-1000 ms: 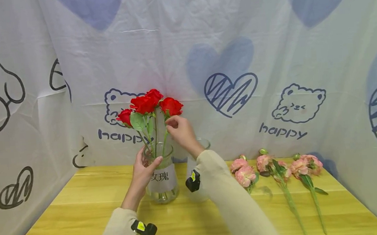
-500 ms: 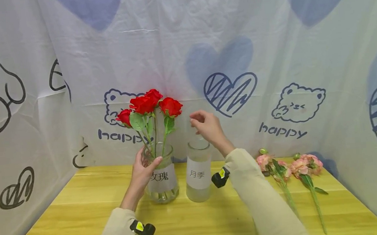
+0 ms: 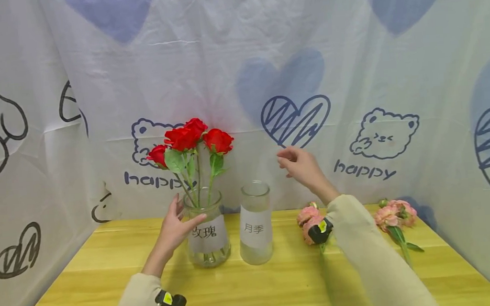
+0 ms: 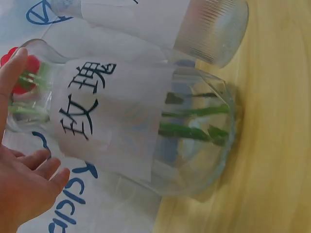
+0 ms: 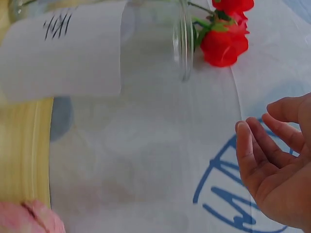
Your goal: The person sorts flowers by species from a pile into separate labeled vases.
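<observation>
Several red roses (image 3: 181, 138) with green leaves stand in a clear glass vase (image 3: 197, 259), whose white label carries black Chinese characters. My left hand (image 3: 174, 229) is spread at the left of this vase, fingers relaxed and holding nothing. The left wrist view shows the thumb overlapping the vase's neck, with the other fingers apart from the glass. To the right stands a second, straighter glass vase (image 3: 257, 254), also labelled, with no flowers in it. My right hand (image 3: 304, 168) hangs in the air right of that vase's rim, its fingers loosely bent around nothing.
Pink flowers (image 3: 306, 218) lie on the wooden table (image 3: 221, 296) beneath my right forearm, partly hidden. Another pink flower stem (image 3: 387, 216) lies farther right. A white cloth (image 3: 218, 88) with blue hearts and bears hangs close behind the vases.
My right hand has moved from the rightmost rose across to the right, past the second vase. My left hand has come away from the rose vase, slightly leftward. The roses stay in place.
</observation>
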Demonstrator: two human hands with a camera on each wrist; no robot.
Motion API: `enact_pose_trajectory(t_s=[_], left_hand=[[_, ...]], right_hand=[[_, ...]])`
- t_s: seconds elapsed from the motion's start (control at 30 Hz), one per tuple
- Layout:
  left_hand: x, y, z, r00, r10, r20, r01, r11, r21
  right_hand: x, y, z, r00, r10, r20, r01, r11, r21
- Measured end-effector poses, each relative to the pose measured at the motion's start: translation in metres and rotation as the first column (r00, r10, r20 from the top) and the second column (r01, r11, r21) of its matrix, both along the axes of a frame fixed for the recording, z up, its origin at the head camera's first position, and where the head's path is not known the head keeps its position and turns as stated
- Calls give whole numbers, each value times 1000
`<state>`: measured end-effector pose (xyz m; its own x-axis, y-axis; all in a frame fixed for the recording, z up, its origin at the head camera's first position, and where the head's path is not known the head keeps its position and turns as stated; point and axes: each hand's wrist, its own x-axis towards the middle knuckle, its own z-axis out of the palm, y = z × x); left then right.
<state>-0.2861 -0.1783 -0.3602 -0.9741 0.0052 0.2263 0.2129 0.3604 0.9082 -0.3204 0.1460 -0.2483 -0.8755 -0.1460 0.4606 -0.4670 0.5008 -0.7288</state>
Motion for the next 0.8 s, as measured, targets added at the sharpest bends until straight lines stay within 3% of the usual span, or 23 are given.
enact_pose_trajectory(t_s=[0.13,0.23,0.37,0.43,0.5,0.63,0.7,0.8], left_hand=[[9,-5,-2,998,46,-38,-44,998,53],[18,-5,-3,983,141,-115,-122,979,161],[30,0,-2,924,274,-265,-193,936,296],[35,4,0,888,301,-347,-199,933,300],[40,10,2,853,298,-428,-192,943,273],[48,24,4,799,228,-556,-145,971,190],[51,32,5,786,180,-591,-93,980,175],[54,44,7,795,105,-598,-28,990,137]], right_hand=[[3,17,-2,1000,-25,16,24,999,22],[6,28,-5,999,-42,27,41,999,26],[11,42,-13,997,-58,47,58,998,19],[13,49,-18,995,-68,69,67,998,9],[14,57,-24,992,-81,95,81,997,-2],[17,68,-36,984,-101,147,105,994,-14],[18,72,-43,980,-110,167,114,993,-11],[20,78,-54,975,-119,189,124,992,-13]])
